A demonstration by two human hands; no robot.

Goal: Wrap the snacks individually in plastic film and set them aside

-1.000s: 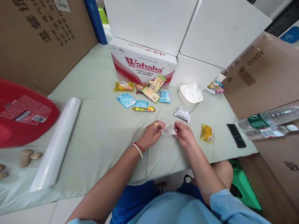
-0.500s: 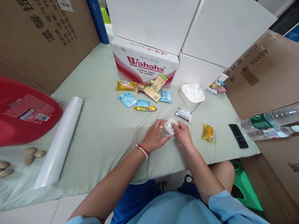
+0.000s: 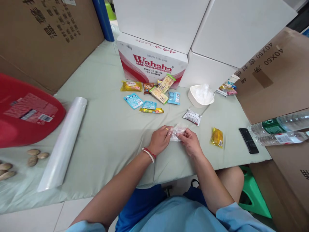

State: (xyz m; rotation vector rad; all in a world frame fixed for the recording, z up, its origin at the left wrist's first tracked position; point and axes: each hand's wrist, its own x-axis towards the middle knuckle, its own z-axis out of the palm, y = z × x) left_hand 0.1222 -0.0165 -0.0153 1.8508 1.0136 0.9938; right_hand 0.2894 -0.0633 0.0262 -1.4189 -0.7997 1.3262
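Both my hands pinch a crumpled piece of clear plastic film just above the green tablecloth. My left hand is closed on its left edge, thumb against the bent fingers. On the other side, my right hand grips the film between thumb and forefinger. Whether anything lies inside the film I cannot tell. Beyond my right hand lies a white snack packet with dark print. Further right is a yellow-wrapped snack.
Several snack packets lie before the Wahaha carton. A white bowl holds crumpled plastic. Rightward are a black phone and plastic bottles. A plastic film roll, walnuts and a red container are leftward.
My left fingers have closed from a looser, spread pose onto the film's edge. The film is now stretched wider between both hands. The camera view has shifted slightly.
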